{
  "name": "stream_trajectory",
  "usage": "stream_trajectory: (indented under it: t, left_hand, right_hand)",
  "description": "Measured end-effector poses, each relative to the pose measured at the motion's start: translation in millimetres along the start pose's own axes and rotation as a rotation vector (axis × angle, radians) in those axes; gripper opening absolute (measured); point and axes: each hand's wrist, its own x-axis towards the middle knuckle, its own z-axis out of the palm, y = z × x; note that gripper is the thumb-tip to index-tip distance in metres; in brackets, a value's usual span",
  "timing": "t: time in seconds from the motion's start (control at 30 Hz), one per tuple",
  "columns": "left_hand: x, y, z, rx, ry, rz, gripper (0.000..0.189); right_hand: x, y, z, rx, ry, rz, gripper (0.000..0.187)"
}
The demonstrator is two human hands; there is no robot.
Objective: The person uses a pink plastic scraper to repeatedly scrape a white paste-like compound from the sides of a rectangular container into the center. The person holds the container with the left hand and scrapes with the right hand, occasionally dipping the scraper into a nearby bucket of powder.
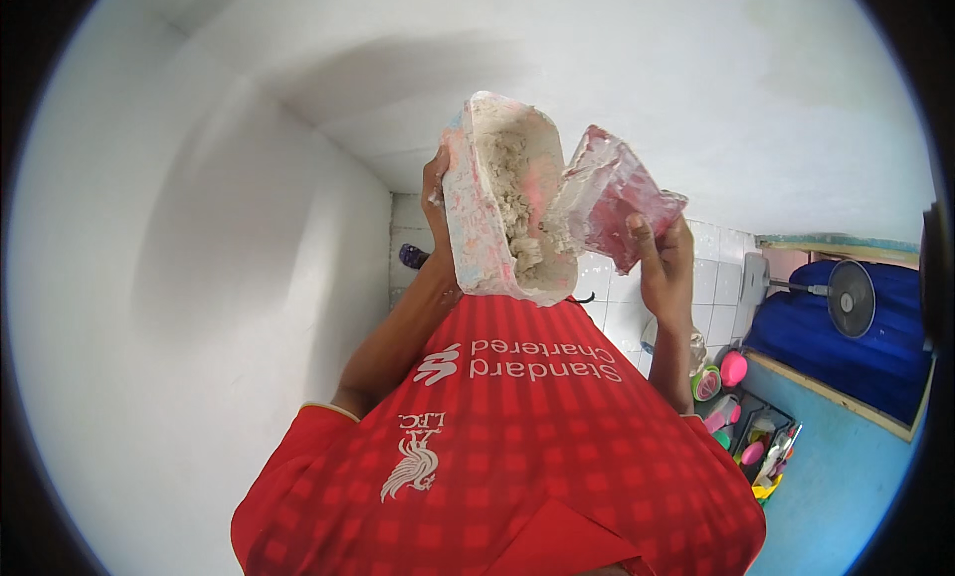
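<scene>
My left hand [437, 192] grips the outer side of an open rectangular tub [464, 203], its walls smeared with white, pink and bluish residue. Inside lies a lumpy greyish-white paste [515, 195], like plaster or filler. In my right hand [666, 266] is a flat, reddish translucent scraper [619, 203] coated with whitish paste, my thumb pressed on its face. The scraper's left edge is close to the tub's right rim, where paste clings; whether they touch is hard to tell.
A white wall [709, 106] rises ahead, meeting another wall [224, 277] at my left. White floor tiles [716, 281] show below. Off to the right are a grey fan [850, 300], a blue cloth [791, 326] in a frame, and a rack [780, 419] with colourful containers. A dark blue object [412, 256] lies near the corner.
</scene>
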Motion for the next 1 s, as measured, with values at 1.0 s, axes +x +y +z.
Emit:
stream_trajectory:
  t: [1.0]
  left_hand:
    - [-23.4,1.7,-17.8,-0.763,-0.407,-0.453,0.081]
  right_hand:
    - [54.0,-34.4,-49.0,-0.727,-0.406,-0.988,0.026]
